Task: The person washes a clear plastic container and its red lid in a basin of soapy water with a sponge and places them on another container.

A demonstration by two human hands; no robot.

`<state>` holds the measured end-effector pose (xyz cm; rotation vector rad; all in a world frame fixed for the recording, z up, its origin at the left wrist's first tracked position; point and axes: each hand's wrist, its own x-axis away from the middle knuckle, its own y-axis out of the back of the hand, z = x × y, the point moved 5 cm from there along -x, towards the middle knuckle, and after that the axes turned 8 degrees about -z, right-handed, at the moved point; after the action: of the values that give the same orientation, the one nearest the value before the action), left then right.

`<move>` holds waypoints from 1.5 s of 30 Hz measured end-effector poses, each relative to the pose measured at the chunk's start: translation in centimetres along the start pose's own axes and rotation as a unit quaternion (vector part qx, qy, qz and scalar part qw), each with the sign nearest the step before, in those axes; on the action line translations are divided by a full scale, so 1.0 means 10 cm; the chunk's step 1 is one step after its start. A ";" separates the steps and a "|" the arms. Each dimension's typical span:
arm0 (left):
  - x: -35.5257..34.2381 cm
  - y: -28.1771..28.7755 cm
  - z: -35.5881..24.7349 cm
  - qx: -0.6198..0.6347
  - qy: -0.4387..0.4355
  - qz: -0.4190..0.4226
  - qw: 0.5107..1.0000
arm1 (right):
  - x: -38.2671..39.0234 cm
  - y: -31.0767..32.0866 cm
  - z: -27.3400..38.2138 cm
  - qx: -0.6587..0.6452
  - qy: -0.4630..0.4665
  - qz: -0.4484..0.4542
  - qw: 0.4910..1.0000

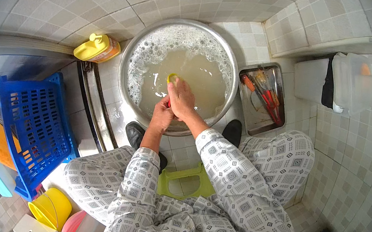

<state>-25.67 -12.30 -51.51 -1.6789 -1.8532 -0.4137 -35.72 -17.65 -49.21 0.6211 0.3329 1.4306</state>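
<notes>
A wide metal basin (236, 65) of cloudy, foamy water stands in front of me, and both my hands meet over its near half. My left hand (160, 117) is closed round a red handle (169, 104), of which only a small bit shows between the hands. Just above it, my right hand (182, 99) is closed round a small yellow sponge-like pad (171, 78) that peeks out past the fingers. The far end of the red-handled tool is hidden by the right hand. To the basin's right lies a metal tray (260, 129) with several red- and orange-handled tools (267, 97).
A yellow pump bottle (99, 48) stands left of the basin, by a metal-edged floor track (94, 105). Further left are a blue plastic basket (40, 121) and a yellow bucket (52, 208). A green stool (186, 185) is under me. Tiled walls rise close behind the basin.
</notes>
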 end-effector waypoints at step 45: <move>-0.05 0.07 -0.21 0.407 0.101 0.032 0.907 | 0.39 -0.01 0.62 -0.099 0.143 0.203 0.964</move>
<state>-24.53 -13.82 -50.29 -1.0609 -1.4956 0.2039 -31.62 -15.03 -43.74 0.3252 0.2932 1.9299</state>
